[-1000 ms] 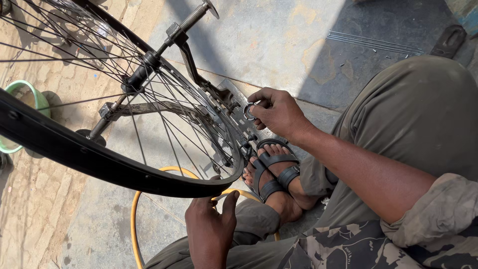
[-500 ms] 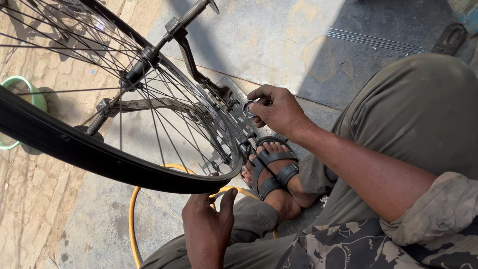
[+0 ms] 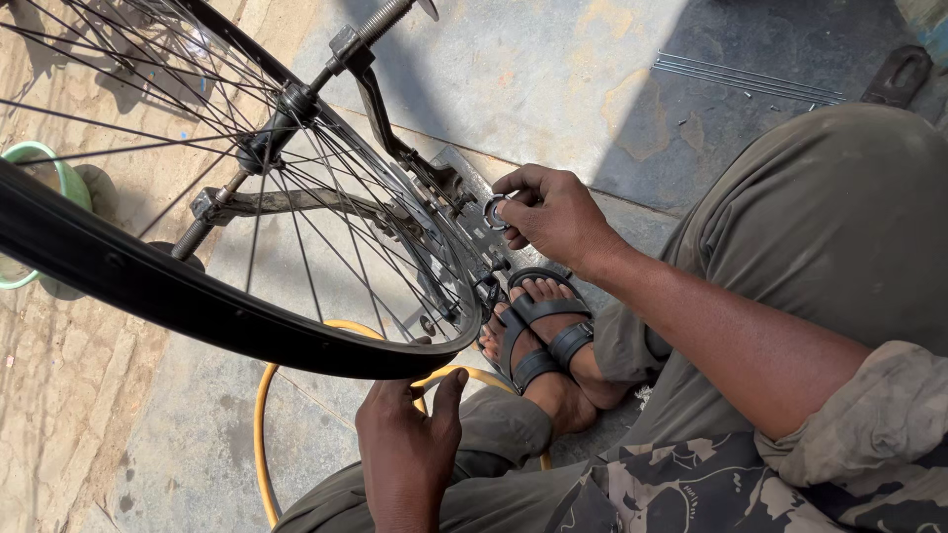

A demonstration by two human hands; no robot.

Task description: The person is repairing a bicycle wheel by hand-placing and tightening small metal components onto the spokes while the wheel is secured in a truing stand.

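1. My right hand pinches a small metal ring tool between thumb and forefinger, fingers narrow and closed on it, right at the wheel's rim where the spokes meet it.
2. The tool sits at the left tip of my right fingers, touching or just short of the rim; I cannot tell which. The nearest spokes run up and left from there toward the hub.
3. My left hand is lower, fingers curled up under the tyre, holding its bottom edge, thumb apart from the rest.
4. The right hand is the nearer one to the tool and the spoke ends; the left is well apart from them, along the rim's lower arc.
5. The axle runs slantwise, from the threaded end at top down-left through the hub; a stand arm reaches down to the right from it.
6. Count: one wheel, one ring tool, two hands, one sandalled foot in view, one yellow hose, one green tub at left, a small bundle of loose spokes on the floor, top right.
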